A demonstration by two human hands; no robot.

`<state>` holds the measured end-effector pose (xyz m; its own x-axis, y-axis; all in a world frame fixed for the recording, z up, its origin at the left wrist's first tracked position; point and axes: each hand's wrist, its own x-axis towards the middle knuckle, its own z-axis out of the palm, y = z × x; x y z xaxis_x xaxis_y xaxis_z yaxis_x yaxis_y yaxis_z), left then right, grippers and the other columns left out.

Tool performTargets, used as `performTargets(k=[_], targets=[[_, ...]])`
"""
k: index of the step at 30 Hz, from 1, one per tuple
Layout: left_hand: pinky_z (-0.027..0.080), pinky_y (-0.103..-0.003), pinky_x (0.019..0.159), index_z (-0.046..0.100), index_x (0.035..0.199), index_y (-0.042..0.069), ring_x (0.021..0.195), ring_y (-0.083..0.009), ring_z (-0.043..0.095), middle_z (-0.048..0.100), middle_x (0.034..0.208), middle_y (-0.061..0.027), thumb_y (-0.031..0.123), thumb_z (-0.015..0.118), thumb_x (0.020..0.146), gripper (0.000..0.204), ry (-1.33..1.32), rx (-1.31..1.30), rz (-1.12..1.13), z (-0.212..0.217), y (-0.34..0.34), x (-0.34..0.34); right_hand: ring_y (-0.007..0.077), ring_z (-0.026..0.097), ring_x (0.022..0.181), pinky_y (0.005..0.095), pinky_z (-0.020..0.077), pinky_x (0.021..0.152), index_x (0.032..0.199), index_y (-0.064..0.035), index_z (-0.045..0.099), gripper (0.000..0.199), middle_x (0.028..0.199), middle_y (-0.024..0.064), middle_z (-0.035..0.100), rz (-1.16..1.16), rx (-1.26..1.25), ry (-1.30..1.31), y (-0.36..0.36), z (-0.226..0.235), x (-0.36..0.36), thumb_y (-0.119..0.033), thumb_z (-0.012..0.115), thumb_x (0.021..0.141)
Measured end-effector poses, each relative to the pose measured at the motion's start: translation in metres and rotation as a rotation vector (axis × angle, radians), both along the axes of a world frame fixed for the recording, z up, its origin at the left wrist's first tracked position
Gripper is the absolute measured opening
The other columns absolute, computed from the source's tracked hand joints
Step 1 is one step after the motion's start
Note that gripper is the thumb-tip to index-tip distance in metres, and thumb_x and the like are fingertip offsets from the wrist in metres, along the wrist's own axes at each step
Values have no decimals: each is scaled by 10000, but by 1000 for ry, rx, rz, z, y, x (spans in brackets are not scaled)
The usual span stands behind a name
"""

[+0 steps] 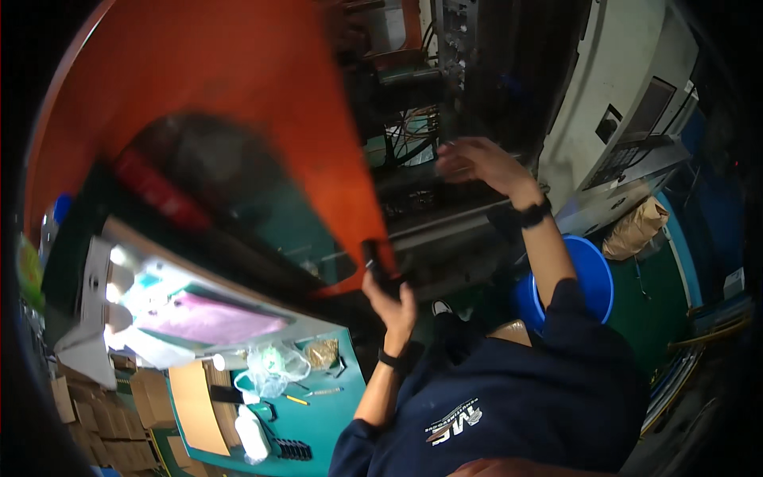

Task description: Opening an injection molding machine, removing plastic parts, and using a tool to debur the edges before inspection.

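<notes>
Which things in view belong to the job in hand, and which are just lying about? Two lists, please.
Apparently in use:
left hand, at the black handle
orange door
right hand, blurred, near the machine interior

Apparently just lying about:
blue bucket
white bottle
clear plastic bag
cardboard boxes

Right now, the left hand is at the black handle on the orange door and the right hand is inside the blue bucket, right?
Not quite: the right hand is not inside the blue bucket. The head view shows it raised in front of the machine's dark interior. The left hand is indeed at the black handle on the orange door.
</notes>
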<state>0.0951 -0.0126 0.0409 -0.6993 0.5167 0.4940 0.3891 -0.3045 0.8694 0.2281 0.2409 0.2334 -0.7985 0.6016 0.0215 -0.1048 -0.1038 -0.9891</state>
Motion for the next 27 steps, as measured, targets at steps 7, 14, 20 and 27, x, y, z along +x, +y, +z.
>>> performTargets(k=[7,14,20,27], targets=[[415,-332,924,393,1245,-1,1042,-194,490,492,1136,-110,17,554,806,468,-52,36,527,9,-12,-52,187,629,781,321,539,753,1082,-49,584,225,975,131,633,-95,-255,85,220,10,-156,-208,595,923],[436,-288,823,436,1219,33,890,-160,499,484,1052,-61,-39,529,820,416,11,-210,738,12,-39,-75,114,538,596,223,421,542,1018,-90,630,144,867,78,647,-80,-144,86,328,-1,-273,-183,615,909],[454,-359,878,308,1406,-10,1095,-264,516,494,1239,-193,68,530,911,548,12,-500,634,30,-45,-46,98,491,504,254,364,440,837,-19,631,154,731,73,648,-518,73,123,298,13,-227,-159,607,897],[472,-393,686,639,1018,-22,746,-278,596,632,852,-165,136,578,903,204,144,-958,33,8,-61,-20,56,460,501,213,328,434,882,-36,621,166,721,62,644,-449,-48,119,90,-44,-32,-193,594,930]])
